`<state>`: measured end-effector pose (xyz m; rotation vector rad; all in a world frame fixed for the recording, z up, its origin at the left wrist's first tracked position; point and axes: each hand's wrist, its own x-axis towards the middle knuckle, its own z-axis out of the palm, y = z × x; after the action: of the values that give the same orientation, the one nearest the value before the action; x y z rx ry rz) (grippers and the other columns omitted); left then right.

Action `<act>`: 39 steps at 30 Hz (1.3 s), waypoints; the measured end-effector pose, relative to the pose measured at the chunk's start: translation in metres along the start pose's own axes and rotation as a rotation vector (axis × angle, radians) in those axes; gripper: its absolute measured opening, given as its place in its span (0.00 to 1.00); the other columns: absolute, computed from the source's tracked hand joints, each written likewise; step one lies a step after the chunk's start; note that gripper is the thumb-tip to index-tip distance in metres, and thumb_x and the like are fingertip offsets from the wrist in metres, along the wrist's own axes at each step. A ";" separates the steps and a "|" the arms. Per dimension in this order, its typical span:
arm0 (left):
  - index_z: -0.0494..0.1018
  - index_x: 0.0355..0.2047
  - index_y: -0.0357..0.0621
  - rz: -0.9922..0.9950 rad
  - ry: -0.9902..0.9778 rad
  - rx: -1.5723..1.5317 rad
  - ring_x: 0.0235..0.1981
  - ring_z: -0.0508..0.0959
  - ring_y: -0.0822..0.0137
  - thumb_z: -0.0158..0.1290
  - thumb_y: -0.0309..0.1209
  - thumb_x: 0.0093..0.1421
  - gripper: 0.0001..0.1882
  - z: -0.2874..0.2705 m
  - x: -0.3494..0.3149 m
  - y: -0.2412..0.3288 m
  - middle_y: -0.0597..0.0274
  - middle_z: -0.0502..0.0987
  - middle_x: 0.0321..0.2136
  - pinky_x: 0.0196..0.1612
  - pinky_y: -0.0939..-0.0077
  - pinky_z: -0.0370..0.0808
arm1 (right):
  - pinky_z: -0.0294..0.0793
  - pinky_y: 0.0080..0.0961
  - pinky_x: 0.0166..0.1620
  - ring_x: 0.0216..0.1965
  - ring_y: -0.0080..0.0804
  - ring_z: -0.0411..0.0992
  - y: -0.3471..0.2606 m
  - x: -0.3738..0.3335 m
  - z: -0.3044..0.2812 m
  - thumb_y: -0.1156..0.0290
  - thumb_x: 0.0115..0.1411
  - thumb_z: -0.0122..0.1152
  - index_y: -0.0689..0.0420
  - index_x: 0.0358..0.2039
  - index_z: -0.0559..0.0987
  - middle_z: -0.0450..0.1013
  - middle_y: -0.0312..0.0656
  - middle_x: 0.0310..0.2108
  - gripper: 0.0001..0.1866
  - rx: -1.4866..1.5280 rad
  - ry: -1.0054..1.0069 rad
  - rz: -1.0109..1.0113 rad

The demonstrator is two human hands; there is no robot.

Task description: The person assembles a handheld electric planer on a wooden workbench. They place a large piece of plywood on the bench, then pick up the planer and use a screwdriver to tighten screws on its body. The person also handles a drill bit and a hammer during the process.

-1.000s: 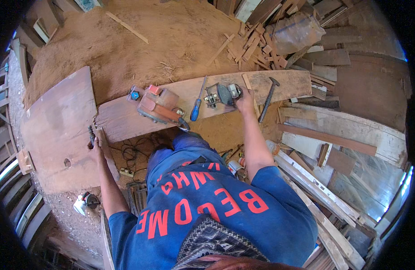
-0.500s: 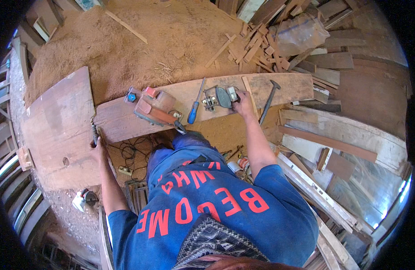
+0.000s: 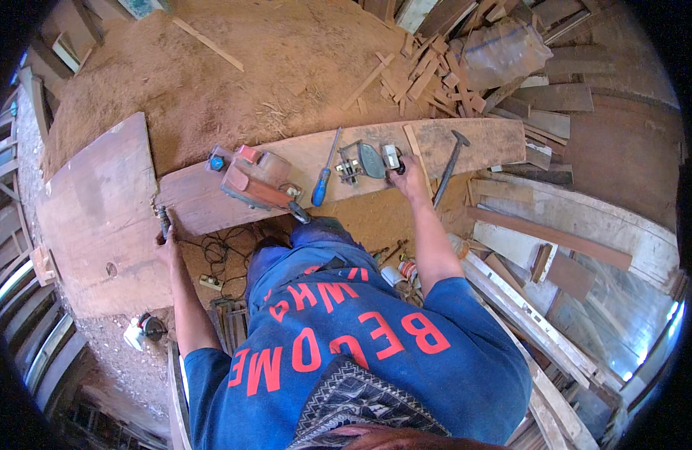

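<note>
My left hand (image 3: 166, 244) is closed round a slim dark cylindrical part (image 3: 163, 216) with a narrow shaft end, above the wide board on the left; its exact kind is unclear. My right hand (image 3: 410, 180) grips a small silver-and-black block-shaped part (image 3: 392, 157) on the plank (image 3: 470, 139). Left of that part lie a dull green oval piece (image 3: 371, 160) and a metal fitting (image 3: 349, 163), close together. A blue-handled screwdriver (image 3: 321, 184) lies further left. Next to it sits a dusty red power planer (image 3: 260, 180). A dark hammer (image 3: 451, 166) rests right of my right hand.
A wide wooden board (image 3: 98, 217) adjoins the plank's left end. Sawdust (image 3: 211, 82) is heaped beyond the plank, with scrap wood sticks (image 3: 428, 75) at the far right. Stacked boards (image 3: 579, 217) line the right side. A tangled cable (image 3: 218, 251) lies below the plank.
My left hand and the cylindrical part have tilted slightly and shifted a little to the right. The block under my right hand has turned slightly; the tools on the plank stay put.
</note>
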<state>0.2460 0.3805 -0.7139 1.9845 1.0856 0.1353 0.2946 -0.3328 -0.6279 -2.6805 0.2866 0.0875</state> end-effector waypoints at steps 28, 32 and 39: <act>0.74 0.39 0.32 -0.086 -0.083 -0.154 0.30 0.77 0.69 0.66 0.32 0.55 0.18 -0.011 -0.014 0.026 0.57 0.79 0.32 0.35 0.74 0.74 | 0.74 0.39 0.49 0.46 0.51 0.73 -0.017 -0.032 -0.004 0.67 0.48 0.69 0.60 0.48 0.75 0.70 0.52 0.44 0.26 -0.026 0.027 0.221; 0.75 0.39 0.31 -0.044 -0.042 -0.076 0.30 0.77 0.69 0.66 0.33 0.55 0.19 -0.011 -0.014 0.020 0.57 0.79 0.32 0.36 0.73 0.74 | 0.73 0.41 0.51 0.48 0.52 0.72 -0.034 -0.027 -0.012 0.66 0.47 0.70 0.60 0.48 0.75 0.68 0.50 0.47 0.26 -0.035 -0.018 0.314; 0.76 0.40 0.32 -0.009 0.010 -0.035 0.32 0.77 0.68 0.67 0.36 0.54 0.20 -0.006 -0.014 0.008 0.57 0.80 0.33 0.37 0.74 0.74 | 0.70 0.40 0.56 0.53 0.51 0.69 -0.045 -0.024 -0.026 0.60 0.50 0.70 0.59 0.50 0.76 0.66 0.51 0.52 0.28 0.021 -0.086 0.387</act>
<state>0.2400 0.3713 -0.7003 1.9495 1.0919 0.1584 0.2811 -0.3004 -0.5828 -2.5573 0.7690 0.3137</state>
